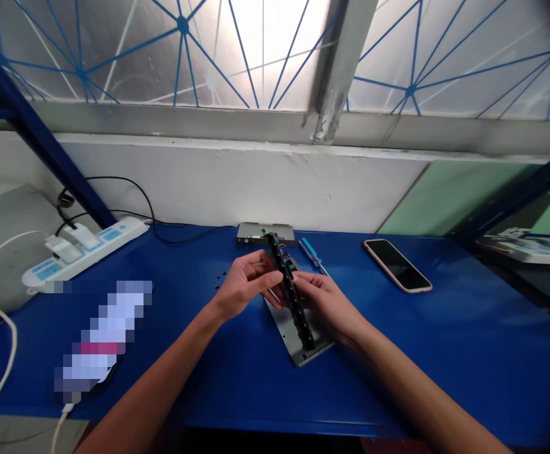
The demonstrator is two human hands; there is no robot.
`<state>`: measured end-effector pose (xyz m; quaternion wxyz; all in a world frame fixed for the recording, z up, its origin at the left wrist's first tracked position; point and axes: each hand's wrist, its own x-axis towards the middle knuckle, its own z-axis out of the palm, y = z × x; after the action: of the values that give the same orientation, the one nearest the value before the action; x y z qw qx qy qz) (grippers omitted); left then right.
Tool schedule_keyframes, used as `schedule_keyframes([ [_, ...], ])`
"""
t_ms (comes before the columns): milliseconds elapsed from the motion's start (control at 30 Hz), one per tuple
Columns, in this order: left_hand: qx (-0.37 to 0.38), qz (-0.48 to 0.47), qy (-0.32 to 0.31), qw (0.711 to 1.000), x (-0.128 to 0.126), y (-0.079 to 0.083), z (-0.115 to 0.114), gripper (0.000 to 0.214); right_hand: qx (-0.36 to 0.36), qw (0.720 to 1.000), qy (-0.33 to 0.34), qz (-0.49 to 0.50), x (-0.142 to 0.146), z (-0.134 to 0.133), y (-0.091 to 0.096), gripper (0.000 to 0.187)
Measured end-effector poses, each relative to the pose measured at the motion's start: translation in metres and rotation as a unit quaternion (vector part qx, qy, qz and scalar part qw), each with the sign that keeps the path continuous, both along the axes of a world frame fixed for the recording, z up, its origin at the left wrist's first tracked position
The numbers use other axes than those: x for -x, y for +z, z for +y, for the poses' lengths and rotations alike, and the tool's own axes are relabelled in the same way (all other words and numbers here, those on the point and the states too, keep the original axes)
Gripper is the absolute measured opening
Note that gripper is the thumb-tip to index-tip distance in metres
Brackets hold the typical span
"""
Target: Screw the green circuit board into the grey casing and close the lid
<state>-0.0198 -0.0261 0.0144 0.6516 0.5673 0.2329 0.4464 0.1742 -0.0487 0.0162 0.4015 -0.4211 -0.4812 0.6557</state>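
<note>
Both of my hands hold a long narrow green circuit board (288,285), tilted up on its edge above a grey metal tray (303,353) on the blue table (445,353). My left hand (244,285) pinches the board from the left with curled fingers. My right hand (325,301) grips it from the right, fingers wrapped round its middle. The board's far end points toward the wall.
A grey metal part (251,234) and a blue-handled screwdriver (311,250) lie behind my hands. A phone (397,265) lies face up at the right. A white power strip (86,247) with plugs and cables sits at the left, small dark screws (220,279) near it.
</note>
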Motion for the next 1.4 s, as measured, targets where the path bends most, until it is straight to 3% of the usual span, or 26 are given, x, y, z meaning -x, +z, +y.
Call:
schedule_keyframes([
  [133,-0.038,0.008,0.004,0.999,0.005,-0.002,0.003,0.025,-0.024,1.0,-0.012,-0.014,0.002,-0.002,0.002,0.041],
  [367,-0.057,0.037,0.11,0.992,0.027,0.0,0.015,0.027,-0.071,0.995,-0.071,-0.016,0.0,-0.002,-0.008,0.033],
  [600,0.015,0.061,0.049,0.997,0.036,0.0,0.021,0.031,-0.149,0.977,-0.128,-0.078,-0.003,-0.001,-0.01,0.03],
  [833,0.058,0.041,0.016,0.997,0.034,-0.001,0.021,0.037,-0.174,0.975,-0.123,-0.065,-0.003,-0.007,-0.002,0.045],
  [1033,0.063,0.02,-0.008,0.998,0.034,-0.002,0.02,0.036,-0.153,0.974,-0.149,-0.073,-0.005,-0.01,-0.003,0.038],
  [1200,0.02,0.088,0.031,0.995,0.03,-0.002,0.019,0.037,-0.146,0.977,-0.145,-0.055,-0.005,-0.008,-0.004,0.039],
  [1400,-0.099,0.165,0.119,0.974,0.027,-0.007,0.019,0.036,-0.173,0.975,-0.116,-0.071,-0.003,-0.01,-0.002,0.057],
])
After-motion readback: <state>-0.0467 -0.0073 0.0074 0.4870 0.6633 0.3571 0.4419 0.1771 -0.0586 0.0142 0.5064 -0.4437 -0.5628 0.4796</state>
